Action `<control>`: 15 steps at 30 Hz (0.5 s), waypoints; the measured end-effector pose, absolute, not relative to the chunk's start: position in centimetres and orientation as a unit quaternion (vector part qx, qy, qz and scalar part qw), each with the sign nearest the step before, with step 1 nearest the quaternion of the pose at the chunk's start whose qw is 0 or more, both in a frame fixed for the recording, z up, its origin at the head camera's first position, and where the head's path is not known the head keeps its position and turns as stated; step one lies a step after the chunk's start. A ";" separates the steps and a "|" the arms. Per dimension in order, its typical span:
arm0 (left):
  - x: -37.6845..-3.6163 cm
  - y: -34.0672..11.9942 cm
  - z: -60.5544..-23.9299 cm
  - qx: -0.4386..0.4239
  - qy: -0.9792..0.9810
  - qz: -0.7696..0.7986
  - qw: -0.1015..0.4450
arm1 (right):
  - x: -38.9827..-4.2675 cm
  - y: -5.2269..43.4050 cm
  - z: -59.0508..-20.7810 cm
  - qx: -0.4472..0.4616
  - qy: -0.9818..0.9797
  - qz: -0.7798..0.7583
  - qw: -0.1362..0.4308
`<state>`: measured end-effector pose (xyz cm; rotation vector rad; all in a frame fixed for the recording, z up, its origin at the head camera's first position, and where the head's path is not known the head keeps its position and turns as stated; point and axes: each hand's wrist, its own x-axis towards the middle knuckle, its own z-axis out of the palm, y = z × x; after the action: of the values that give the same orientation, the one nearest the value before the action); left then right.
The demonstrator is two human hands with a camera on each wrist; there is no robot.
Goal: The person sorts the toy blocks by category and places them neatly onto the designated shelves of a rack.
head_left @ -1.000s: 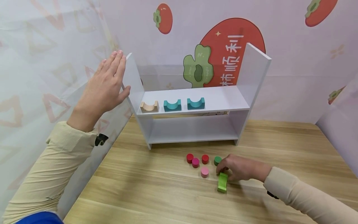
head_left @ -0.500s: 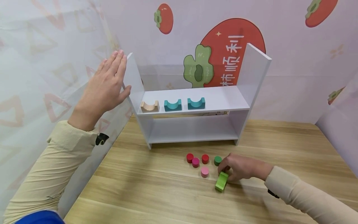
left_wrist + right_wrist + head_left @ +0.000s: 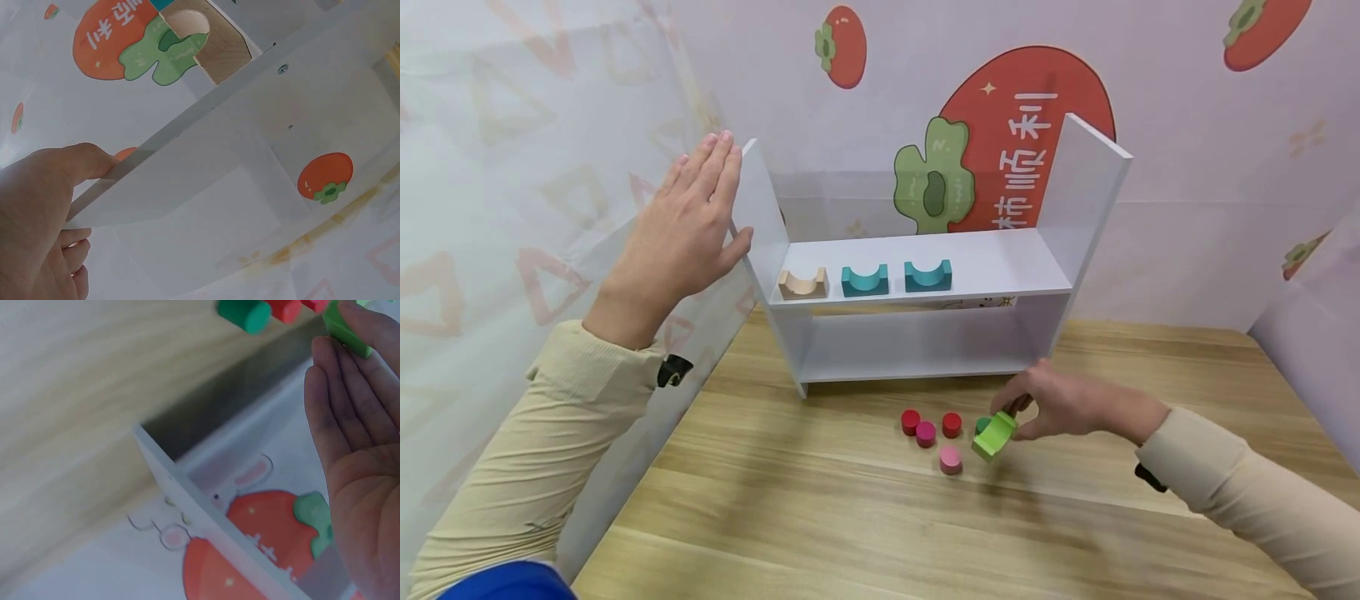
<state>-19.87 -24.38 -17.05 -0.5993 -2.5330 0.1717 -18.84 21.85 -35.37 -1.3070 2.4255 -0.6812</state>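
On the far left my left hand [image 3: 681, 229] lies flat against the outside of the white shelf's [image 3: 925, 262] left side panel, fingers [image 3: 703, 171] straight and close together, thumb hooked over the panel's front edge; the left wrist view shows that thumb [image 3: 81, 164] on the edge too. It sits where it was a second ago, so I judge the shelf is being steadied. On the upper board stand three arch blocks in a row, hollows up: a beige block [image 3: 802, 283] nearest the left panel, then two teal blocks [image 3: 864, 280] [image 3: 928, 276]. Below, on the counter [image 3: 820, 500], lie two red pegs [image 3: 911, 421] [image 3: 952, 424], a magenta peg [image 3: 926, 433] between them and a pink peg [image 3: 951, 459] nearer me. Just right of these is the change: my right hand [image 3: 1060, 404] has lifted the light green block [image 3: 995, 435] off the counter, where it lay a second ago. The fingers pinch it at its far end, and it hangs tilted just above the wood, partly covering a dark green peg [image 3: 982, 425] behind it. I take it the pick-up is done and the block is free to travel.
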 end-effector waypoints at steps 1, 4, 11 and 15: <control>-19.9 -24.4 -17.0 -0.221 -0.937 0.064 0.262 | -19.0 21.9 -34.6 -0.452 0.848 -0.236 0.147; -19.9 -24.4 -17.0 -0.221 -0.937 0.063 0.262 | -19.3 21.9 -32.5 -0.443 0.857 -0.230 0.132; -19.9 -24.4 -17.0 -0.222 -0.936 0.065 0.264 | -20.1 22.2 -27.9 -0.414 0.878 -0.222 0.090; -19.8 -24.3 -17.0 -0.223 -0.936 0.068 0.266 | -20.5 22.4 -25.9 -0.400 0.887 -0.217 0.072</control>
<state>-19.83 -24.32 -16.98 -0.6010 -2.5266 0.1834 -20.51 22.38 -25.91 -1.2034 2.6673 -0.6526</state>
